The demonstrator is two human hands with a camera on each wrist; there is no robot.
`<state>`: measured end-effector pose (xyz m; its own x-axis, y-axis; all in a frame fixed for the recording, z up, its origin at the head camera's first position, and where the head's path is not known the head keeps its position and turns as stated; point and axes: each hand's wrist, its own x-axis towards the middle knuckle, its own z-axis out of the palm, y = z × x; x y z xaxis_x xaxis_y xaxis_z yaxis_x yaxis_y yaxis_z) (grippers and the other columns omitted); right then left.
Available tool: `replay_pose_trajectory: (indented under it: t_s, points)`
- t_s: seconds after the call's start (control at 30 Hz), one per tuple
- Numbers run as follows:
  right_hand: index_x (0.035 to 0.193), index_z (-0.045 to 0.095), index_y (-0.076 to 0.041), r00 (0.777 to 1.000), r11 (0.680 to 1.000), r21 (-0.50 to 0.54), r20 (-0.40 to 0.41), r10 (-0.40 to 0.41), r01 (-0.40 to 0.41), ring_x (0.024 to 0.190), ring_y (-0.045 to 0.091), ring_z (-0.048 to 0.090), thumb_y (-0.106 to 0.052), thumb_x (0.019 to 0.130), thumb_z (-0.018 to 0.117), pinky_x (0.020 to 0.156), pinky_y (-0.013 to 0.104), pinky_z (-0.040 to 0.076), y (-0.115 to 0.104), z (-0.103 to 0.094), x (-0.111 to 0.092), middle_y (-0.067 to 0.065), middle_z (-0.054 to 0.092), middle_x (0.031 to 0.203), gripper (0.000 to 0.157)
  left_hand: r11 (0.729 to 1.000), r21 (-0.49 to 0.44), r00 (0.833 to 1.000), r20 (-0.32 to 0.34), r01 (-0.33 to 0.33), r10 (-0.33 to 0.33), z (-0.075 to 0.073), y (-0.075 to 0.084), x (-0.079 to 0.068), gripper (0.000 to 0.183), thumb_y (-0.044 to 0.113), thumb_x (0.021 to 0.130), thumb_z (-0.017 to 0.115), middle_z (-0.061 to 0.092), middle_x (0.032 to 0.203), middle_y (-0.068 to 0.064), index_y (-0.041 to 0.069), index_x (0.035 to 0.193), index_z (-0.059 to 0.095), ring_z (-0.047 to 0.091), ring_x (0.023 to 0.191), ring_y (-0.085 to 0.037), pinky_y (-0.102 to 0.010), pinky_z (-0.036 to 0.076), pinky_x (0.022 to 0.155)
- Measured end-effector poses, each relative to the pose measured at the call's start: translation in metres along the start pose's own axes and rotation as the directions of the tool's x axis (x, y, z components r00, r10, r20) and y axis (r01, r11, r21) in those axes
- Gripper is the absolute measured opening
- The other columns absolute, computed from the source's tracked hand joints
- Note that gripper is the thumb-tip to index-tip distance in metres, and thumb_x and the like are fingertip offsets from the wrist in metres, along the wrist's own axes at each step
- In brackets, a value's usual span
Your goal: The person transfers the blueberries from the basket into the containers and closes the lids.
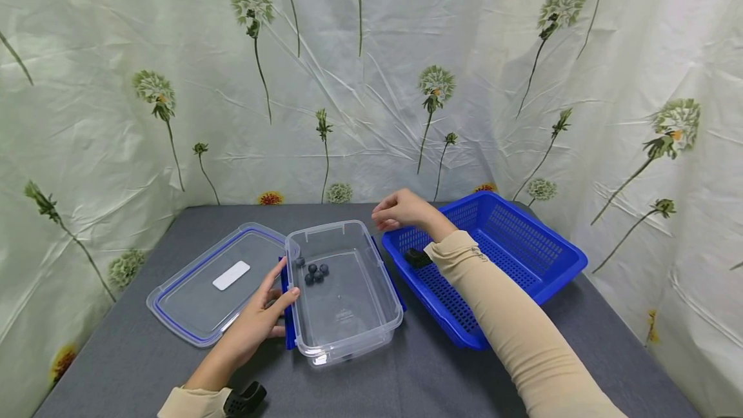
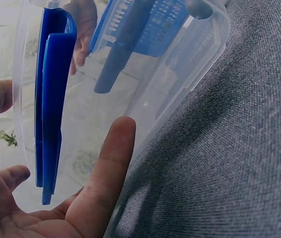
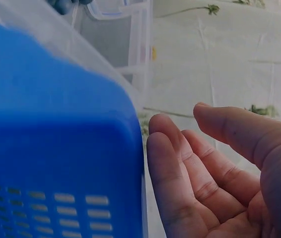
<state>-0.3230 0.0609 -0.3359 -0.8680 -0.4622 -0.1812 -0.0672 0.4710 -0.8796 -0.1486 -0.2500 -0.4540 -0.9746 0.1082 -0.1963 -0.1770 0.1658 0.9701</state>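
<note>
Your left hand (image 1: 254, 316), the nearer, rests its spread fingers against the clear container (image 1: 345, 303), which lies towards 3 o'clock, long axis 11-to-5; your right hand (image 1: 400, 209), fingers loosely bent, thumb apart, holds nothing just beside the blue basket (image 1: 511, 257); the berries (image 1: 318, 276) sit in the container at its 8 o'clock.
</note>
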Motion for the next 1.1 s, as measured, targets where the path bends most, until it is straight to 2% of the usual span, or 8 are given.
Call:
replay_pose_trajectory:
  t_s: [0.2,0.43,0.73,1.1]
  points:
    - [0.129,0.067,0.016,1.000,1.000,0.021,-0.024,0.011,-0.011,0.078,0.010,0.075,-0.006,0.104,0.068,0.083,0.028,0.067,0.008,-0.015,-0.006,0.015,0.081,0.096,0.034,1.000,-0.003,1.000,0.001,0.001,-0.001,0.000,-0.001,0.000,0.078,0.039,0.112,0.058,0.030,0.160,-0.034,0.044,0.171,0.009,0.063,0.128,-0.049,-0.059,0.066,0.087]
    - [0.133,0.066,0.016,0.998,1.000,-0.004,-0.054,0.017,-0.018,0.081,0.009,0.074,-0.009,0.106,0.067,0.083,0.025,0.065,0.019,-0.032,-0.012,0.019,0.080,0.103,0.036,1.000,-0.007,1.000,0.000,-0.005,0.005,0.000,-0.001,0.000,0.077,0.038,0.112,0.058,0.031,0.158,-0.033,0.044,0.172,0.009,0.064,0.126,-0.048,-0.059,0.066,0.088]
    - [0.136,0.065,0.013,0.994,0.999,-0.016,-0.094,0.049,-0.051,0.090,0.012,0.076,-0.013,0.107,0.066,0.105,0.045,0.062,0.035,-0.053,-0.022,0.023,0.078,0.116,0.039,1.000,-0.012,1.000,0.001,-0.012,0.012,0.001,0.000,-0.001,0.077,0.039,0.112,0.059,0.032,0.157,-0.033,0.044,0.171,0.010,0.064,0.126,-0.047,-0.058,0.066,0.088]
    - [0.137,0.062,0.015,0.990,0.998,0.020,-0.126,0.067,-0.065,0.092,0.013,0.075,-0.011,0.108,0.065,0.103,0.043,0.063,0.052,-0.073,-0.032,0.017,0.079,0.110,0.039,1.000,-0.001,1.000,0.004,-0.008,0.008,0.002,0.000,0.000,0.076,0.036,0.113,0.056,0.033,0.158,-0.034,0.044,0.172,0.008,0.062,0.128,-0.048,-0.059,0.066,0.088]
